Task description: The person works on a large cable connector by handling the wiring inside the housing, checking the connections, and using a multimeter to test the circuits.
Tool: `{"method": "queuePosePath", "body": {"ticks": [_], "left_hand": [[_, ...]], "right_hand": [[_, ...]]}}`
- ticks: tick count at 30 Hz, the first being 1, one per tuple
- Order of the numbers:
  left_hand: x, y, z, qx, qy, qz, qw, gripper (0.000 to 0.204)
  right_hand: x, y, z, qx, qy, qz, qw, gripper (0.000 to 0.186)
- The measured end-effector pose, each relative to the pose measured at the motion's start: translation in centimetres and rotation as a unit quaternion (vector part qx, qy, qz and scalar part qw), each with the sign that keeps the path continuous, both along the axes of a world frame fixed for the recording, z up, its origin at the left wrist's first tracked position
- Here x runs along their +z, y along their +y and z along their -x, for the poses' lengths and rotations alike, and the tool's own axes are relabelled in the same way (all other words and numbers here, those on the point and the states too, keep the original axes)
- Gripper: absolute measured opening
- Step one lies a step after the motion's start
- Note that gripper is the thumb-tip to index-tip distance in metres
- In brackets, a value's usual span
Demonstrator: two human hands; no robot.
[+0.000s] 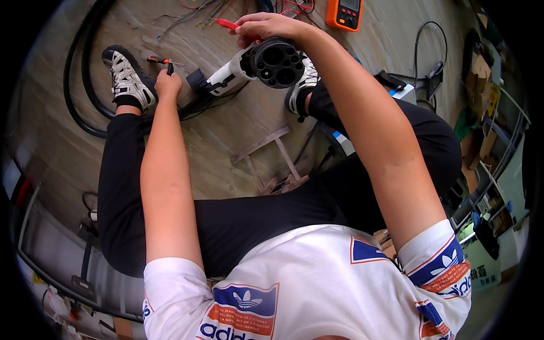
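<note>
My left hand (168, 85) is closed on a slim black handle (170, 68), just beside an orange-and-black hand tool (156, 59). My right hand (258, 27) is closed on a red probe-like piece (226, 24), its tip pointing left. Directly below that hand is a white-and-black plug (228, 76) with a round black face full of several holes (279, 63); whether my fingers also touch it, I cannot tell. A thick black cable (84, 51) loops around the left shoe. Thin colored wires (195, 8) lie above, and an orange handheld meter (343, 14) lies at upper right.
My outstretched legs and shoes (129, 76) frame the work on the tiled floor (408, 17). A small wooden frame (260, 144) sits between my legs, a white-and-blue case (345, 143) beside my right leg. Cardboard (479, 79) and metal clutter crowd the right edge; metal rails line the lower left.
</note>
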State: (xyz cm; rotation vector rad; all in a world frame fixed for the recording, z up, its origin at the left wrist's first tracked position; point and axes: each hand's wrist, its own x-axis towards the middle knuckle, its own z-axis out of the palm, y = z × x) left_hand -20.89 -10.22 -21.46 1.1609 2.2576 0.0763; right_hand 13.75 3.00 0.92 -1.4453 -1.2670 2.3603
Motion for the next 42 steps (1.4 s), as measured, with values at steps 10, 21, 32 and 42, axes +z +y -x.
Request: {"method": "queuePosePath", "body": {"ticks": [10, 21, 32, 42], "left_hand": [[-1.9, -2.6, 1.2, 0.063, -0.100, 0.108, 0.987, 0.051], [12.5, 4.4, -1.5, -0.142, -0.026, 0.018, 0.989, 0.051], [55.0, 1.3, -20.3, -0.606, -0.179, 0.000, 0.775, 0.011], [62.6, 0.2, -25.0, -0.707, -0.374, 0.174, 0.575, 0.022]], "right_hand": [[-0.1, 0.2, 0.6, -0.024, -0.014, 0.030, 0.999, 0.032], [-1.6, 0.7, 1.1, -0.013, 0.025, 0.000, 1.000, 0.036], [-4.4, 1.7, -0.5, 0.030, 0.008, -0.038, 0.999, 0.024], [-5.1, 2.4, -0.6, 0.035, 0.083, 0.012, 0.996, 0.027]]}}
